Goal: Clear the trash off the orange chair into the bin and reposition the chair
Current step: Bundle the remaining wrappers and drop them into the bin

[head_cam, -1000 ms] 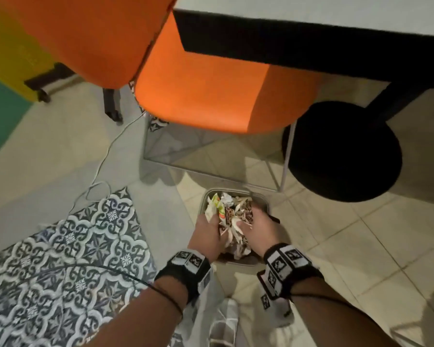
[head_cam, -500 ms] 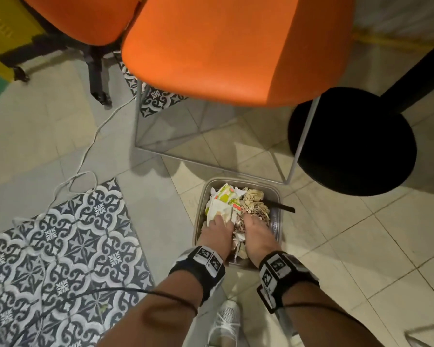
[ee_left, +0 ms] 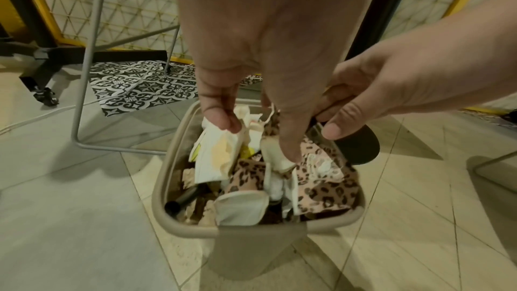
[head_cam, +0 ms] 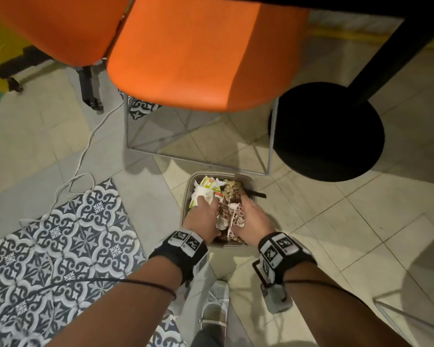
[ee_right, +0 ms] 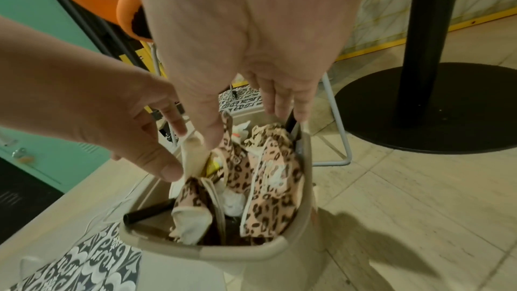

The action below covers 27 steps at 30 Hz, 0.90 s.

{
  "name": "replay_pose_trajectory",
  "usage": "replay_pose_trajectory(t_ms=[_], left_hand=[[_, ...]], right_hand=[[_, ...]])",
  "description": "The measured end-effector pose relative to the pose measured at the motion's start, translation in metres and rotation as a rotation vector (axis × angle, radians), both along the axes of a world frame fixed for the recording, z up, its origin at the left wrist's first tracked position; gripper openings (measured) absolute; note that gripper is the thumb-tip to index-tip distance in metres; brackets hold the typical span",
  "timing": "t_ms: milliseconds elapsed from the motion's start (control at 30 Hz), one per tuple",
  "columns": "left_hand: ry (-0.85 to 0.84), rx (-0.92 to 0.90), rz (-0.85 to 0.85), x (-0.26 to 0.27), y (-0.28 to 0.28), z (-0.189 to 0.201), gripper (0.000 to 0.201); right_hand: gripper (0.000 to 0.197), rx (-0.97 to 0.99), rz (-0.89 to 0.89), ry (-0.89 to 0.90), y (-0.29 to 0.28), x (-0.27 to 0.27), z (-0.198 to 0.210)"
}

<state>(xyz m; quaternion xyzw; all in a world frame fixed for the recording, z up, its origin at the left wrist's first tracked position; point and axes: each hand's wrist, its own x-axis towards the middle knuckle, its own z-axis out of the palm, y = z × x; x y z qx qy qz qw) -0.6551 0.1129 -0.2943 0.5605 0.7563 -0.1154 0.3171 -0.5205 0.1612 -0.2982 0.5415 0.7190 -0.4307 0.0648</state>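
Note:
The orange chair [head_cam: 198, 58] stands just beyond the beige bin [head_cam: 186, 194], its seat bare in the head view. The bin is stuffed with trash [head_cam: 232, 194]: leopard-print paper [ee_left: 327, 189], white wrappers [ee_left: 212, 160] and a black straw [ee_left: 181, 200]. Both hands reach down into it side by side. My left hand [head_cam: 203, 201] presses on the white wrappers with fairly straight fingers [ee_left: 288, 152]. My right hand [head_cam: 244, 200] pushes on the leopard paper [ee_right: 268, 174], its fingers [ee_right: 282, 101] at the bin's far rim beside a black stick [ee_right: 291, 122].
The chair's grey wire legs [head_cam: 271, 136] stand right behind the bin. A black round table base [head_cam: 326, 131] sits to the right. A second orange chair [head_cam: 55, 28], a white cable [head_cam: 85, 136] and patterned floor tiles [head_cam: 60, 241] lie to the left. My shoe [head_cam: 216, 301] is below the bin.
The hands have sunk lower into the bin and the bundle of trash is pressed further down. The head view has shifted, so the chair seat fills more of the top.

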Motion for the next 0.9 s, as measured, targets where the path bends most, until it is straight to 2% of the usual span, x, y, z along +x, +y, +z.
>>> replay_pose_trajectory(t_ms=[100,167,300,400,533,633,733,800,900], left_hand=[[0.006,0.067,0.008,0.02,0.002,0.025,0.067],[-0.027,0.101,-0.014,0.041,0.005,0.045,0.057],[-0.087,0.198,-0.072,0.114,0.017,0.087,0.044],[-0.162,0.264,-0.151,0.2,0.028,0.122,0.038],[-0.3,0.358,-0.234,0.34,0.044,0.159,0.033],[-0.432,0.377,-0.291,0.453,0.054,0.18,0.03],[-0.506,0.366,-0.365,0.555,0.054,0.195,0.029],[-0.544,0.359,-0.417,0.609,0.05,0.2,0.028],[-0.552,0.326,-0.511,0.67,0.044,0.203,0.029]], right_hand=[[0.086,-0.001,-0.038,0.021,0.005,0.028,0.025],[0.08,-0.005,-0.124,0.056,0.008,0.052,0.044],[0.065,0.073,-0.266,0.179,0.01,0.128,0.089],[0.052,0.172,-0.403,0.298,0.007,0.209,0.123],[0.044,0.306,-0.57,0.334,-0.005,0.345,0.157],[0.04,0.428,-0.627,0.287,-0.014,0.453,0.174],[0.03,0.482,-0.764,0.241,-0.03,0.547,0.187],[0.022,0.535,-0.828,0.156,-0.043,0.602,0.195],[0.03,0.597,-0.894,0.052,-0.063,0.672,0.204]])
